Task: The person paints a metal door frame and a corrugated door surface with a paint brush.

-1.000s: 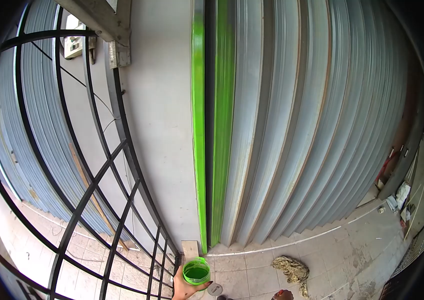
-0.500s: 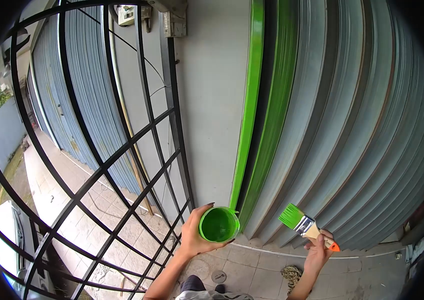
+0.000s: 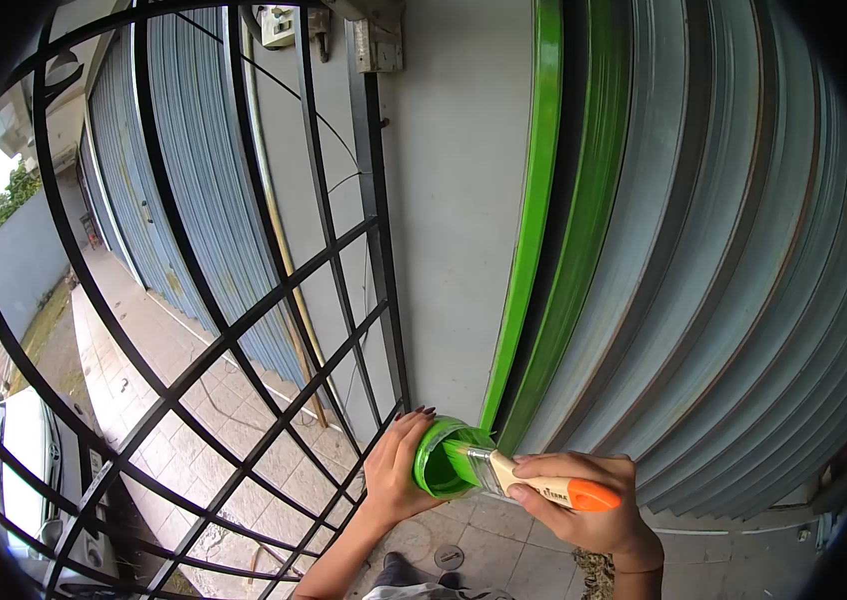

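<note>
My left hand point(image 3: 396, 468) is wrapped round a tub of green paint point(image 3: 434, 470), tilted with its mouth facing me. Gripped by its wooden handle in my right hand point(image 3: 589, 505) is a paintbrush point(image 3: 534, 480) with an orange handle end and a metal band. Its green bristles are inside the mouth of the tub, against the right side of the rim. Just beyond the tub stands a folding metal shutter point(image 3: 684, 260); its leftmost folds point(image 3: 544, 180) carry wet-looking green paint, while the others are grey.
A black metal grille point(image 3: 229, 335) fills the left side, close to my left arm. A pale wall panel point(image 3: 454, 220) lies between grille and shutter. Below are floor tiles point(image 3: 484, 530) with a bundled rag-like thing point(image 3: 596, 575). Beyond the grille stands a parked vehicle point(image 3: 29, 470).
My right hand has moved left with the paintbrush, bringing its bristles from the shutter side into the tub. The tub has tilted more, and the view has shifted slightly.
</note>
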Tool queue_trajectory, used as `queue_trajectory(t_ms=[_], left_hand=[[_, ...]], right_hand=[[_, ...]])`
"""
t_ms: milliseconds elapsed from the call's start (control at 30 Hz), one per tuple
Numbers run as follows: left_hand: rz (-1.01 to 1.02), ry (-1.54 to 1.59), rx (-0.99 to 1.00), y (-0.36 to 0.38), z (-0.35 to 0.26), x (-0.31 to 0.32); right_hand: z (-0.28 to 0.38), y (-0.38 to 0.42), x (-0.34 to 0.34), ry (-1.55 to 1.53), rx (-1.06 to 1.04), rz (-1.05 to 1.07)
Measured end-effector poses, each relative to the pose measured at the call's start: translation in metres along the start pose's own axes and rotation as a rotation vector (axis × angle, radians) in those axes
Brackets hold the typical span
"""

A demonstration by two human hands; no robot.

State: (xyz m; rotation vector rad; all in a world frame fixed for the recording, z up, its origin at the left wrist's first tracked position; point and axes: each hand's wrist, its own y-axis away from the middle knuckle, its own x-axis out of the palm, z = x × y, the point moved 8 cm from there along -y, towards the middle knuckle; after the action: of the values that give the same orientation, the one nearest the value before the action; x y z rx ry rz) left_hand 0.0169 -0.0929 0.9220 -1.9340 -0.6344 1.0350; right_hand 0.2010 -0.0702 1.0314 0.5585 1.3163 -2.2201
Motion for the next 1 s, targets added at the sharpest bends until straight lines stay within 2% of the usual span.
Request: queue_trajectory(t_ms=[167, 333, 533, 633, 733, 833, 1000], left_hand=[[-0.024, -0.014, -0.003, 0.002, 0.003, 0.000], [-0.038, -0.006, -0.037, 0.005, 0.002, 0.002], [-0.012, 0.024, -0.058, 0.009, -0.003, 0.008], [0.032, 0.025, -0.086, 0.011, -0.004, 0.011], [0.048, 0.099, -0.151, 0.016, -0.005, 0.013], [0.104, 0.186, -0.241, 0.024, -0.003, 0.018], [0.124, 0.344, -0.363, 0.057, 0.001, 0.038]], right_hand=[[-0.012, -0.010, 0.021, -0.035, 0.003, 0.074], [-0.016, -0.011, 0.045, 0.097, -0.112, 0.121], [-0.020, -0.011, 0.055, 0.160, -0.096, 0.286], [-0.017, -0.012, 0.050, 0.101, -0.134, 0.277], [-0.018, -0.005, 0.047, 0.106, -0.071, 0.371], [-0.012, 0.006, 0.034, 0.014, -0.072, 0.297], [-0.033, 0.044, 0.008, -0.200, 0.134, 0.128]])
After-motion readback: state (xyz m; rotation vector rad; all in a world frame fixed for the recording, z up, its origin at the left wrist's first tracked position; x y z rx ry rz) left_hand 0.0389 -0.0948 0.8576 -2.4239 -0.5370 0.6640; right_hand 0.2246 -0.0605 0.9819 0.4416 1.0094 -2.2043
